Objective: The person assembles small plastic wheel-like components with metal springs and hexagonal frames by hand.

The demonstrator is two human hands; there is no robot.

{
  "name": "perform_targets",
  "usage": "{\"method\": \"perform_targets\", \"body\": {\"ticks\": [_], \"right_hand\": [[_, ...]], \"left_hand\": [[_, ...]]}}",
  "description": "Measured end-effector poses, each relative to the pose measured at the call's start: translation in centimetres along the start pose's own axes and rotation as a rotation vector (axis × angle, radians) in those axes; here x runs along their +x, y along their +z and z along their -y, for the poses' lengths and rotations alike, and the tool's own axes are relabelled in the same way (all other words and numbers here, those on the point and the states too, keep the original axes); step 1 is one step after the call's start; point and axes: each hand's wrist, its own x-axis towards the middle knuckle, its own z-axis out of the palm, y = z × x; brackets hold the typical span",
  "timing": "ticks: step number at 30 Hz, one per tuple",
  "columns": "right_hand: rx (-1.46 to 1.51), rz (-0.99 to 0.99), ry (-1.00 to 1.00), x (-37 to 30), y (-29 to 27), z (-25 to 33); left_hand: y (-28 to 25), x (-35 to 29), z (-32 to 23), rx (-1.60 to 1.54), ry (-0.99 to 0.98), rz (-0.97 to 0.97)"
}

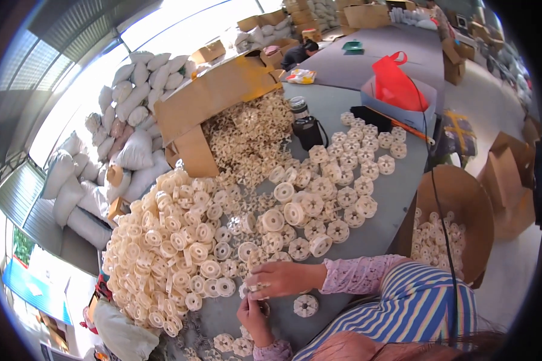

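A cream round plastic wheel [225, 292] lies left of my right fingers [262, 281] and left fingers [245, 310]; their grip I cannot tell.

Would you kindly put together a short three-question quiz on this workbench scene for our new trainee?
1. True or false: in the picture, a large heap of cream wheels lies to the left of the person's right hand.

2. Multiple choice: what colour is the bag that pokes up out of the pale box on the table?
A. Green
B. Black
C. Red

3. Short answer: which of the person's hands is nearer the lower edge of the picture?

Key:
1. True.
2. C, red.
3. The left hand.
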Motion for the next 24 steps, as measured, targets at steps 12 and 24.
{"method": "perform_targets", "body": {"ticks": [12,24], "right_hand": [[0.944,-0.069,0.683,-1.0,1.3,1.2],[1.259,-0.23,1.213,-2.9,-1.6,3.1]], "left_hand": [[1.2,-1.0,-1.9,0.109,0.17,0.066],[1.2,-2.9,-2.0,0.676,0.656,0.03]]}}
